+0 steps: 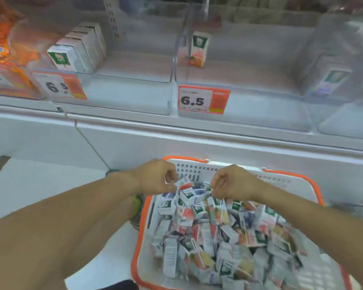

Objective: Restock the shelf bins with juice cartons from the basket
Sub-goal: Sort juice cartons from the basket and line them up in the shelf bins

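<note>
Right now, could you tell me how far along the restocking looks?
Early on. The left bin holds one row of cartons; the middle bin has a single upright carton. The left hand pinches a carton and the right hand reaches into the pile. The basket remains heaped with cartons.
</note>
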Motion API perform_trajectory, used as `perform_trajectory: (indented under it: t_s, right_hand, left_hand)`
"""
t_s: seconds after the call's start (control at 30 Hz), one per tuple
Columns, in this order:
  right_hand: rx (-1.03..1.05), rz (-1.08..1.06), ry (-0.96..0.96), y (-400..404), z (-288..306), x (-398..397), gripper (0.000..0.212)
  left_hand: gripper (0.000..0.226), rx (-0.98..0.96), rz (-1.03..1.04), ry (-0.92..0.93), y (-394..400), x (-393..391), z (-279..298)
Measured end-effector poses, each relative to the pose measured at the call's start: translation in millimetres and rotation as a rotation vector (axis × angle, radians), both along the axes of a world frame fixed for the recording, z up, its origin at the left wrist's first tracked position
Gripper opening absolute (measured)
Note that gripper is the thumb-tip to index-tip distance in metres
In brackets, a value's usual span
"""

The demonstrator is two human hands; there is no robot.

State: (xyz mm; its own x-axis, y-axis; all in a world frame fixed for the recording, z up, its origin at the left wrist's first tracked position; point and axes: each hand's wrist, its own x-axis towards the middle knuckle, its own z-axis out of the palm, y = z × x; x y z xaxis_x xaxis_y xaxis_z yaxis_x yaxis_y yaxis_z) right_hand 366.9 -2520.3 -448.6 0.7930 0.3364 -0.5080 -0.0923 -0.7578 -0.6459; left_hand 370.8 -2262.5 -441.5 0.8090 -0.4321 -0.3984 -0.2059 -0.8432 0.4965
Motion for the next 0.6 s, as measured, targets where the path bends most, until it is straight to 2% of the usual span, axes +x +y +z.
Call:
perform_trajectory:
  t_s: [0.13, 0.3, 0.4, 0.5, 0.6]
  right_hand:
    - [-0.263, 0.206, -0.074, -32, -53, -10, 0.014]
    - [-0.321, 0.225, -0.281, -48, -73, -19, 0.031]
    - [-0.26, 0.209, -0.306, -47, -80, -26, 0.035]
    - [-0.273, 0.331, -0.279, -42, -92, -35, 0.042]
    - [-0.384, 0.446, -0.247, -32, -107, -40, 0.07]
  left_hand:
    - [0.039, 0.067, -0.024, 0.175, -42, -26, -58]
    - [0.046, 0.096, -0.073, 0.172, -67, -45, -98]
    - [0.053, 0.201, -0.189, 0.128, -74, -46, -108]
    - [0.059, 0.33, -0.285, 0.021, -73, -44, -112]
    - [0.056, 0.39, -0.355, -0.054, -69, -47, -116]
